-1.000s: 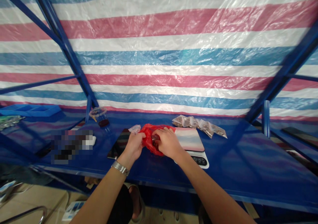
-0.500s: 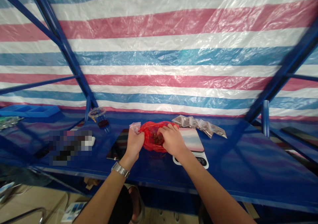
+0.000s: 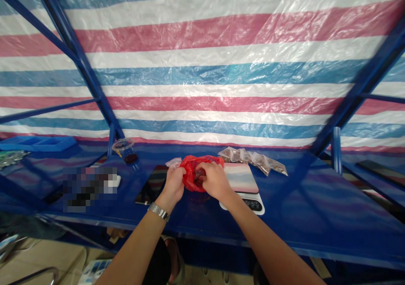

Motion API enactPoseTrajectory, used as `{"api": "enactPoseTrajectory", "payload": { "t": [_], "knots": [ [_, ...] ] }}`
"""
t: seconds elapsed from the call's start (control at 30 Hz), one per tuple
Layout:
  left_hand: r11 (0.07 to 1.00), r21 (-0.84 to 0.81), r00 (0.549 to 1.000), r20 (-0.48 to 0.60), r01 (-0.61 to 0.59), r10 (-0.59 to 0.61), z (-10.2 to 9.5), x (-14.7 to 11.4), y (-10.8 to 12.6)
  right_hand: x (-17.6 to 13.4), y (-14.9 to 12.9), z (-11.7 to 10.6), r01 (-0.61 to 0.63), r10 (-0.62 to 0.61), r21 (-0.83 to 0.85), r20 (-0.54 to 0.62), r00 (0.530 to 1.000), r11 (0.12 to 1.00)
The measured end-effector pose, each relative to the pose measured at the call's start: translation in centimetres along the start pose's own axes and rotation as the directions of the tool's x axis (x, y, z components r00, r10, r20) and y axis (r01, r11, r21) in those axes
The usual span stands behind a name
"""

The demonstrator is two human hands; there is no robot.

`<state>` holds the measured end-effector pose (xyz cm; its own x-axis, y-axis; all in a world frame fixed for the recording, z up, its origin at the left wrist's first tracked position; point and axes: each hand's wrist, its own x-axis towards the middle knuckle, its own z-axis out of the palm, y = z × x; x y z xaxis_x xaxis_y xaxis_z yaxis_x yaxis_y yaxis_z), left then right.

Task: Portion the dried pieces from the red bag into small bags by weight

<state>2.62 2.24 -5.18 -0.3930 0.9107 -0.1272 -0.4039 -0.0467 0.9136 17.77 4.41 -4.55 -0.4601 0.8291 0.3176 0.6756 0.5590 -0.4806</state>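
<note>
A red plastic bag sits with its mouth open on the blue table, dark reddish-brown contents showing inside. My left hand is closed on the bag's left edge, and a small clear plastic bag sticks out above its fingers. Over the mouth of the red bag, my right hand dips its curled fingers down among the contents; what they pinch is hidden. Just right of the red bag lies a white kitchen scale, partly behind my right forearm.
Several small clear bags of brown bits lie in a row behind the scale. A dark flat tablet-like panel is left of my left hand. Farther left stand a clear plastic cup and a blue tray. Blue frame posts rise on both sides.
My right hand has shifted slightly left and its fingers are now deeper over the red bag's mouth. My left hand has moved a little right, and the bag's opening looks narrower.
</note>
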Motion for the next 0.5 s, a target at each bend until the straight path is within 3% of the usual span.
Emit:
{"api": "enactPoseTrajectory", "payload": {
  "t": [0.13, 0.27, 0.37, 0.5],
  "knots": [
    [1.0, -0.009, 1.0, 0.019, 0.009, -0.009, -0.4, 0.3, 0.2, 0.5, 1.3, 0.3, -0.008, 0.023, 0.213, -0.067, 0.997, 0.977],
    [1.0, -0.012, 0.997, 0.083, -0.01, 0.011, -0.4, 0.2, 0.6, 0.9, 2.1, 1.1, 0.005, 0.037, 0.437, -0.087, 0.996, 0.9],
    [0.992, 0.054, 0.991, 0.077, -0.111, 0.107, -0.3, 0.1, 0.9, 1.1, 2.3, 1.3, 0.019, 0.046, 0.552, -0.103, 0.994, 0.834],
    [0.924, 0.284, 0.967, 0.066, -0.255, 0.247, -0.4, 0.1, 1.2, 1.3, 2.3, 0.9, 0.015, 0.075, 0.618, -0.119, 0.99, 0.786]
  ]
}}
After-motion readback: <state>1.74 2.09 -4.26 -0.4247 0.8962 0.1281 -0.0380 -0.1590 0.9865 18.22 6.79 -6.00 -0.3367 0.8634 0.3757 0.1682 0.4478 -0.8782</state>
